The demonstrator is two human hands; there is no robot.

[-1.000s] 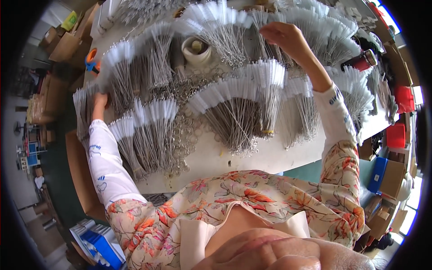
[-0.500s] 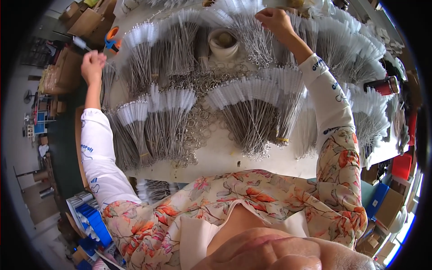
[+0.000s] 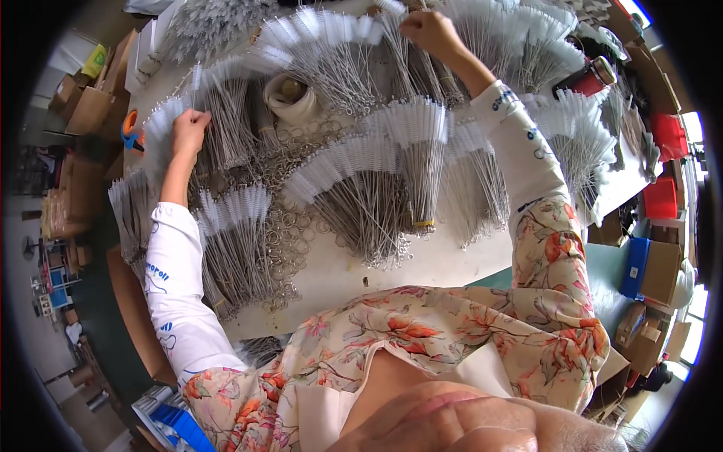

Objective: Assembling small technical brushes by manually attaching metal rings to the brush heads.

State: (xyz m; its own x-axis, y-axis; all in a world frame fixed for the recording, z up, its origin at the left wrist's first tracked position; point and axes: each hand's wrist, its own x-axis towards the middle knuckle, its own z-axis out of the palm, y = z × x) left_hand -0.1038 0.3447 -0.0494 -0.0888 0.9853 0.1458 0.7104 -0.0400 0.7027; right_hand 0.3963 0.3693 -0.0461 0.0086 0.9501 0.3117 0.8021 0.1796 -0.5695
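Observation:
My left hand (image 3: 188, 134) is closed over the far left bundles, its fingers pinched on a thin wire brush (image 3: 196, 81) whose white bristle head stands up beyond the fingers. At the far edge, my right hand (image 3: 437, 35) is closed among the wire stems of a far brush bundle (image 3: 399, 56); what sits between its fingertips is hidden. Fanned piles of white-bristled wire brushes (image 3: 361, 196) with looped ends spread over the table. A banded bundle (image 3: 423, 169) lies right of the middle pile. Loose metal rings (image 3: 290, 241) are scattered between the piles.
A white roll of tape (image 3: 290, 99) stands among the far bundles. An orange and blue tape dispenser (image 3: 132, 129) sits at the left edge. A dark red cup (image 3: 589, 78) lies at the right. Cardboard boxes (image 3: 96, 105) and red bins (image 3: 663, 197) surround the table (image 3: 331, 290).
My left hand has moved right and nearer with the brush, from outside the table edge to over the bundles. The whole view has turned; my right hand stays at the far bundles.

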